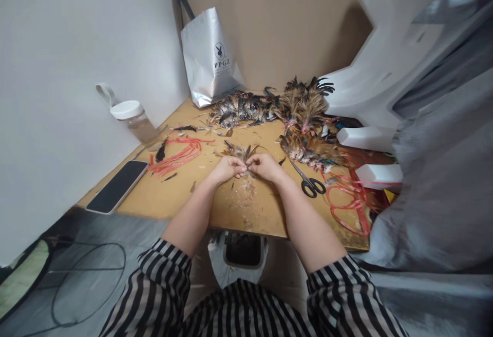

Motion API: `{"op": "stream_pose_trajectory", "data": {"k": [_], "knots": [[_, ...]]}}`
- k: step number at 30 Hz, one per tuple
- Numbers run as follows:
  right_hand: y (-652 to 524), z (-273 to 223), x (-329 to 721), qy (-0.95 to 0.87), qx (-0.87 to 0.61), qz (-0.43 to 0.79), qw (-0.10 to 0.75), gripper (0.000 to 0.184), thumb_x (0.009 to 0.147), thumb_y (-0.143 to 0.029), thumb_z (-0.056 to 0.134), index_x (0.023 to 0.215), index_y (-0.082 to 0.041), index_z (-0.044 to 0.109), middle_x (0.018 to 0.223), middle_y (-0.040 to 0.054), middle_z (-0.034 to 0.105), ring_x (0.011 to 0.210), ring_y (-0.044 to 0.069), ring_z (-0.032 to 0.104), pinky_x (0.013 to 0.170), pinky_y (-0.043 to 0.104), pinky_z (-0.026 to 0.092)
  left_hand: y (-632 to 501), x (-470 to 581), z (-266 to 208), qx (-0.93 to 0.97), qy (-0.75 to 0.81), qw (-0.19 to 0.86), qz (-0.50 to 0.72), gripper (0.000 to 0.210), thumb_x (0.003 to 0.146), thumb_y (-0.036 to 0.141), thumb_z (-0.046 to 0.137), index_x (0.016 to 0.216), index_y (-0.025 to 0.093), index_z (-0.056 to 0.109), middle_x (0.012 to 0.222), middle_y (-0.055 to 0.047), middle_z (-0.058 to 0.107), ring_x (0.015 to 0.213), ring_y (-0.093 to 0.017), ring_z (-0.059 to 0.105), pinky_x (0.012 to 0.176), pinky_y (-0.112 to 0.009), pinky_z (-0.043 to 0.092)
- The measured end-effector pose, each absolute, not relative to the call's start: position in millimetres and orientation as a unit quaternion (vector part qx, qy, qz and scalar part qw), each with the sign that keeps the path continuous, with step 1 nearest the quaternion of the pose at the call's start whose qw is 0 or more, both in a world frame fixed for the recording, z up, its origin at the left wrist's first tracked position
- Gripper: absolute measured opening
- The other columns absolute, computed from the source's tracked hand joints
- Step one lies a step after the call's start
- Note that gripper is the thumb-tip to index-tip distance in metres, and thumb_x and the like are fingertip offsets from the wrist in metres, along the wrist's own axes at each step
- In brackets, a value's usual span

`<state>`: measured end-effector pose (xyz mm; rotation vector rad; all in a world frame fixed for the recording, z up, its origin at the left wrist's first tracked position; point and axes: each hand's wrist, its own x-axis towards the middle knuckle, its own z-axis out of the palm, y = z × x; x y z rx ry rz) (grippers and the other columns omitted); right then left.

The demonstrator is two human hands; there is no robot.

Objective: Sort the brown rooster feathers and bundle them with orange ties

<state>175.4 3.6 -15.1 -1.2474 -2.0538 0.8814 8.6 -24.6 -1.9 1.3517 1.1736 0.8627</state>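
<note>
At the middle of the tan table (227, 206), my left hand (228, 168) and my right hand (265, 166) meet, fingers pinched around the base of a small bunch of feathers (241, 150). The brown and dark plumes fan out beyond my fingertips, away from me. Exactly what lies at the pinch is too small to make out. To the right of my right hand lie black-handled scissors (311, 184), blades slightly apart. Bits of fluff and feather scraps (246, 193) are scattered on the table just below my hands.
Feather piles (304, 103) line the back and right. Red strips (181, 156) lie left, near a phone (117, 186) and a white-lidded bottle (134, 118). A silver bag (208, 59) stands behind. More red strips (354, 201) tangle at right. Below the table edge sits a bin (242, 252).
</note>
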Motion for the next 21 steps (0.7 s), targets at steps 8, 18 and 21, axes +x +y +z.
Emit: {"op": "stream_pose_trajectory", "data": {"k": [8,18,21], "knots": [[0.2,-4.5,177.4,-0.785,-0.475,0.300,0.261,0.015,0.068,-0.025,0.053,0.066,-0.014,0.063,0.061,0.0006,0.060,0.056,0.009,0.048,0.052,0.019,0.031,-25.4,9.8,2.0,0.561,0.505,0.548,0.360,0.018,0.058,0.021,0.072,0.066,0.008,0.062,0.055,-0.004,0.061,0.049,-0.008,0.054,0.049,-0.019,0.043],[-0.3,-5.1,178.3,-0.790,-0.419,0.392,0.215,0.017,0.064,-0.027,0.057,0.066,-0.012,0.064,0.057,-0.0015,0.057,0.053,0.007,0.045,0.051,0.018,0.034,-20.4,7.1,-5.1,0.544,0.490,0.565,0.380,0.016,0.057,0.012,0.069,0.071,0.009,0.060,0.054,-0.001,0.059,0.048,-0.006,0.052,0.049,-0.018,0.041],[-3.4,-0.5,175.1,-0.743,-0.430,0.449,0.247,0.021,0.066,-0.028,0.054,0.074,-0.011,0.064,0.055,-0.0017,0.056,0.046,0.006,0.041,0.045,0.017,0.030,-19.3,5.5,-6.5,0.554,0.485,0.561,0.379,0.019,0.055,0.013,0.070,0.071,0.010,0.061,0.056,-0.002,0.060,0.048,-0.006,0.051,0.048,-0.018,0.039]]}}
